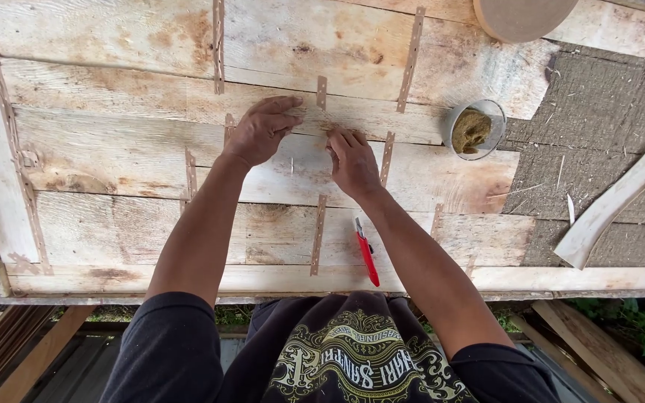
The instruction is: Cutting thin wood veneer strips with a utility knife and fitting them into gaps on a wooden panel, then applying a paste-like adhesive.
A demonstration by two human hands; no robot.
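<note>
both hands (pixel 307 145) pressed flat, fingers forward, on plank seam (pixel 315 125)

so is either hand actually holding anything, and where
Neither clearly grips anything. The left hand lies flat on the plank; the right hand presses its fingertips at the seam; anything pinched there is too small to tell.

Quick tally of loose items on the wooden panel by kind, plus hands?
Hands: 2, left hand, right hand
Red-handled cutter: 1
Clear round container of fibrous brown material: 1
Pale curved wood offcut: 1
Total: 5
</note>
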